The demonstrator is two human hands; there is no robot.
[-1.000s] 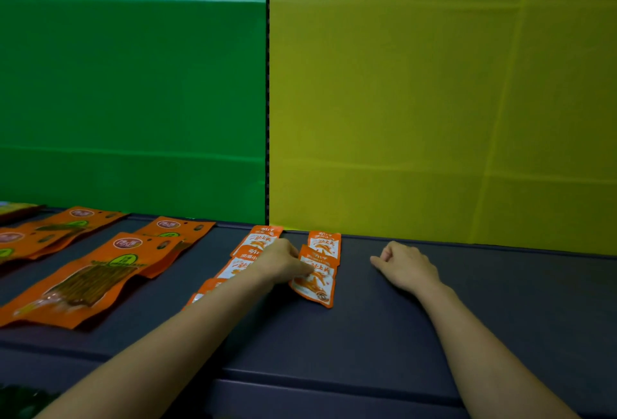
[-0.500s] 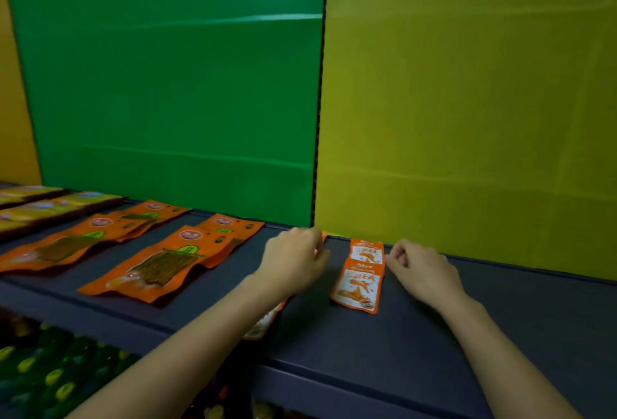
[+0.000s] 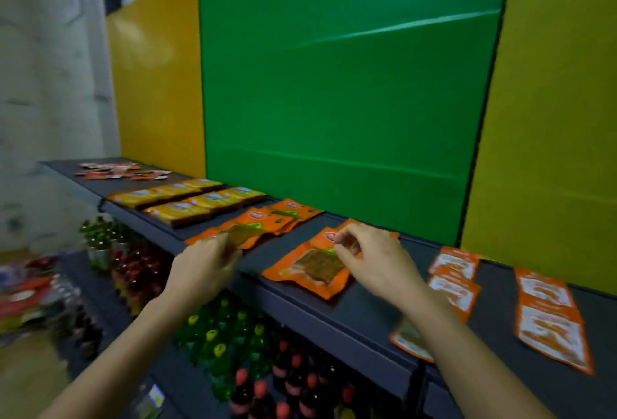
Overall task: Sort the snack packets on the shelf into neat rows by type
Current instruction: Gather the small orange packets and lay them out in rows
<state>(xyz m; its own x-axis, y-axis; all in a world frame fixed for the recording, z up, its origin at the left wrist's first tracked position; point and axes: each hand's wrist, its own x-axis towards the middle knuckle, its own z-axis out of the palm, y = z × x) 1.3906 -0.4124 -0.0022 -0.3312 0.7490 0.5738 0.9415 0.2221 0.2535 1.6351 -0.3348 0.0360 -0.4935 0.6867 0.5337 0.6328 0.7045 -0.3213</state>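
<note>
A dark shelf (image 3: 364, 311) runs from far left to near right, and both bare hands reach over its front edge. The left hand (image 3: 203, 271) is at the near end of a row of long orange packets (image 3: 267, 218), and the right hand (image 3: 377, 261) is over a windowed orange packet (image 3: 310, 271) just right of that row, thumb and forefinger drawn narrow, though blur hides whether either hand truly grips. Bare shelf separates row and windowed packet, and more lies before two columns of small orange packets (image 3: 547, 311) at right, where one small packet (image 3: 409, 338) overhangs the front edge.
</note>
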